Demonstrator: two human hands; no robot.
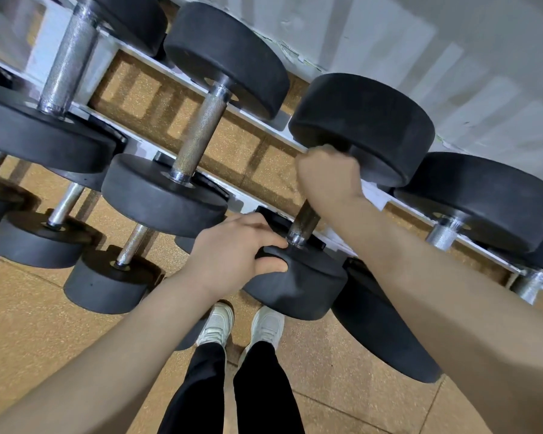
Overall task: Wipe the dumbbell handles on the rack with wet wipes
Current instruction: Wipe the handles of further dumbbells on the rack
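Nearest, at 6 o'clock, two white shoes (242, 325) and black trouser legs (229, 389) stand on the tan speckled floor (44, 324). Just above them, the left hand (232, 249) rests on the near black head (298, 283) of the dumbbell at the centre of the view; its fingers (264, 225) lie over the head's top face, reaching to the base of the metal handle (303, 222), while the thumb curls round the head's rim, so the hand is grasping the weight. A little farther, toward 1 o'clock from that hand, the right hand (328, 177) is clenched as a fist round the upper part of the same handle, just below the far black head (362, 126); the knuckles face away and I cannot tell whether a wet wipe lies inside the grip, as none shows. Only the lower stretch of the handle is visible, between the two hands. This dumbbell sits on the white rack (254, 111), which runs from 10 o'clock to 4 o'clock. At 9 o'clock from the hands lies a neighbouring dumbbell (198, 142) with a bare knurled handle, and beyond it at 10 o'clock a larger one (66, 61). At 3 o'clock another dumbbell (480, 198) rests on the rack. Lower, at 8 o'clock, smaller dumbbells (113, 270) sit on a lower tier. Farthest, at 1 o'clock, is a pale wall (452, 42).
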